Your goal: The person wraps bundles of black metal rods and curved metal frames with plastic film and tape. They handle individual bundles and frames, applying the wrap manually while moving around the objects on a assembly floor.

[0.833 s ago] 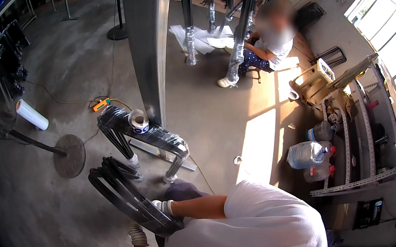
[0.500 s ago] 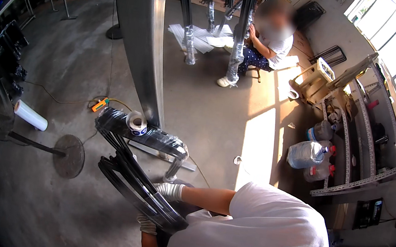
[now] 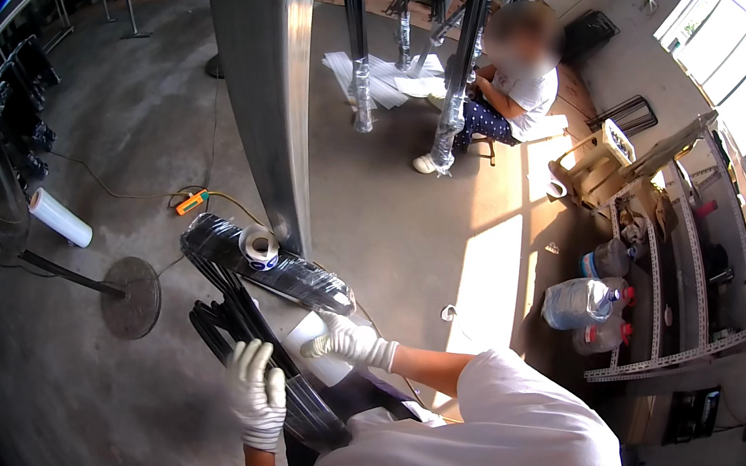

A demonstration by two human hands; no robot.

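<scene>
Although the fisheye bends everything toward the rim, the change over the last moment reads clearly enough: the bundle of black metal rods [image 3: 266, 365] has swung so that it now runs from ten o'clock down to four o'clock across the person's lap, and both gloved hands have shifted along it.

Starting at nine o'clock, a roll of clear stretch film [image 3: 60, 217] lies on the concrete floor [image 3: 123, 125], with the round base of a stand [image 3: 131, 297] just toward the centre from it. Next comes the bundle itself, its upper end resting against a film-wrapped black package [image 3: 270, 262] at about eleven o'clock from the hands; a roll of tape [image 3: 259, 244] sits on top of that package. The left hand [image 3: 256, 394], which sat lower and nearer the body a moment ago, has come up and now closes around the rods from above, fingers curled over them in a firm wrap. The right hand [image 3: 347, 341] has left the bundle's lower end and lies at one o'clock from the left, fingers extended and flat on a pale sheet [image 3: 312, 350], possibly film or paper; I cannot tell whether it pinches anything. That suggests the rods are being steadied with one hand while the other sorts the wrapping.

Further right, at twelve o'clock, another person [image 3: 515, 87] sits among wrapped poles [image 3: 453, 102], and at three o'clock water bottles [image 3: 583, 301] stand beside a metal shelf [image 3: 669, 272].
</scene>
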